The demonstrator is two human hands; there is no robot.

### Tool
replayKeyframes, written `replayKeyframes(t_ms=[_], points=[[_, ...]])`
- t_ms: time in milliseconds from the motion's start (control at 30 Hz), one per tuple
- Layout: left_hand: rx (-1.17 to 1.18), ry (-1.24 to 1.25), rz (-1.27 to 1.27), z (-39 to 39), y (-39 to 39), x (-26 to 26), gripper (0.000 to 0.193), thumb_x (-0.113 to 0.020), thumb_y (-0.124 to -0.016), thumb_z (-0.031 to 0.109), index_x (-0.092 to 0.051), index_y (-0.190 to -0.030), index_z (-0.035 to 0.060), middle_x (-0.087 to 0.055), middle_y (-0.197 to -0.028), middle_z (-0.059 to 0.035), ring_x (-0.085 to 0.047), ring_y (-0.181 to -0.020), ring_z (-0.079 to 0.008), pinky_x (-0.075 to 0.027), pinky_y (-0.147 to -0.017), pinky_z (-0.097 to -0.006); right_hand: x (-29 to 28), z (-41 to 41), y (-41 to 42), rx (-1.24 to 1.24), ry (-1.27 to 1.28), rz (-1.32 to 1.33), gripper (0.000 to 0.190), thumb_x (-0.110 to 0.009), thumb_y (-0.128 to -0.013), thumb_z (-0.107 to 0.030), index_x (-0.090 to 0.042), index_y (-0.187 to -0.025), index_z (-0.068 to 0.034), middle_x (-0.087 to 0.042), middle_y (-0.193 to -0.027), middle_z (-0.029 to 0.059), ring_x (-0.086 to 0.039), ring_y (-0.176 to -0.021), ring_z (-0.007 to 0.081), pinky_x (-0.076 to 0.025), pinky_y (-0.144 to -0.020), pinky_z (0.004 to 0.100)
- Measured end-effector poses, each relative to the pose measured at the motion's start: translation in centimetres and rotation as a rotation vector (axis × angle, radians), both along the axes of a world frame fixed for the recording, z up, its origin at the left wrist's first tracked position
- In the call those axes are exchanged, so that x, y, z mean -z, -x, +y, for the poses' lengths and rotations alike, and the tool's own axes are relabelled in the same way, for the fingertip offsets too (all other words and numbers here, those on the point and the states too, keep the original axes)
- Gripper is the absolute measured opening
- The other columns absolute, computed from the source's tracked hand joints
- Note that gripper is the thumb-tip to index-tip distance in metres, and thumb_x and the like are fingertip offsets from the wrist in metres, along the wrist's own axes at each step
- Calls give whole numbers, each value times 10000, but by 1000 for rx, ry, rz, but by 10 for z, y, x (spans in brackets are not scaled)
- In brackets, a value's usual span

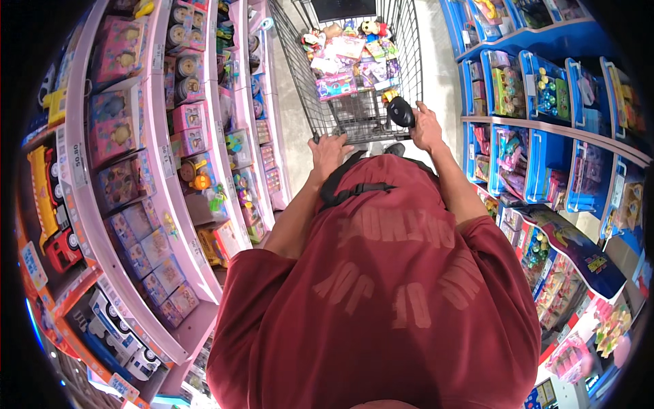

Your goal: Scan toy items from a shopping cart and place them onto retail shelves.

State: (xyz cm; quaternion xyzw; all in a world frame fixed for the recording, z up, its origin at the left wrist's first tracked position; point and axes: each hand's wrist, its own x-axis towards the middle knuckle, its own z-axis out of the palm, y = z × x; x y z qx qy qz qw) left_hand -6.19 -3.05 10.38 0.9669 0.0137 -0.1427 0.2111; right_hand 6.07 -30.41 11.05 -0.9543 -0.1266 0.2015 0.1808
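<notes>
Before me stands a black wire shopping cart (294, 56), loaded with plush toys (375, 28) and several toy boxes (334, 87). My left hand (329, 153) lies over the near left end of the cart's rim, its fingers spread across the bar. At the near right corner, my right hand (428, 130) is closed around a black rounded object (401, 112), possibly a handheld device; its lower part is hidden by the fingers. Whether that hand also touches the cart bar cannot be made out.
Pink shelves (204, 271) of boxed toys run along my left, with toy trucks (46, 204) lower down. Blue display bins (549, 153) of packaged goods line the right. A dark printed sign panel (577, 250) juts out there. Pale floor (291, 112) shows beside the cart.
</notes>
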Motion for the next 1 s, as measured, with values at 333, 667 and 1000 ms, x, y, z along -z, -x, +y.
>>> replayKeyframes(t_ms=[333, 667, 1000], points=[[139, -44, -151, -48, -55, 12, 529, -752, -799, 445, -664, -1229, 151, -619, -1258, -67, -416, -1365, -282, -289, -1000, -575, -20, -47, -21, 171, 42, -67, 451, -677, -789, -53, -591, -1231, -68, -487, -1389, 189, -463, -1264, 385, -494, -990, 467], [444, -295, 53, -53, -149, -25, 690, -843, -687, 441, -642, -1309, 221, -513, -1447, -46, -258, -1491, -235, -261, -1093, -652, -3, -102, -24, 176, -15, -96, 289, -575, -842, -30, -579, -1131, -34, -572, -1183, 201, -608, -1089, 403, -504, -944, 463], [506, -311, 23, -87, -204, -17, 565, -809, -658, 453, -706, -1179, 260, -572, -1336, 96, -307, -1453, -171, -390, -995, -612, -6, -127, -26, 301, -38, -73, 404, -605, -806, -22, -561, -1207, -33, -502, -1358, 227, -546, -1221, 399, -476, -1018, 458]])
